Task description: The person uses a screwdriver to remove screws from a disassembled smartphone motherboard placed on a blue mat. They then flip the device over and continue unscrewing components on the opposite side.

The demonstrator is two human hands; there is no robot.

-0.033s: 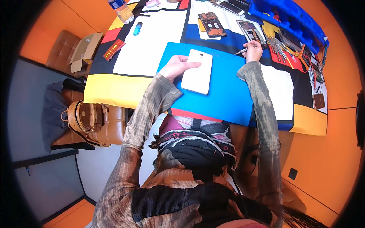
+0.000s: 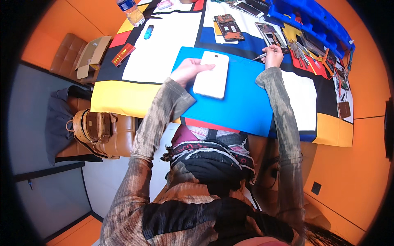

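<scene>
My left hand (image 2: 187, 70) is closed on the left edge of a white smartphone (image 2: 211, 76), thumb lying across its back. The phone is over a blue work mat (image 2: 242, 110), its back facing up and bright with glare; whether it touches the mat I cannot tell. At the mat's far right corner, my right hand (image 2: 273, 55) grips a slim precision screwdriver (image 2: 260, 56), its tip pointing left. Just beyond that hand lies an opened phone (image 2: 269, 33) with its insides showing.
Several screwdrivers and tweezers (image 2: 301, 53) lie on a red patch at the right. A blue parts bin (image 2: 312, 24) stands behind. Another dismantled phone (image 2: 229, 28), a blue marker-like object (image 2: 149, 31), a red card (image 2: 123, 54) and a water bottle (image 2: 132, 13) are on the table.
The white phone has shifted slightly up and left and tilted, so its back shows more glare. My left hand moved a little with it. The right hand is almost unmoved.
</scene>
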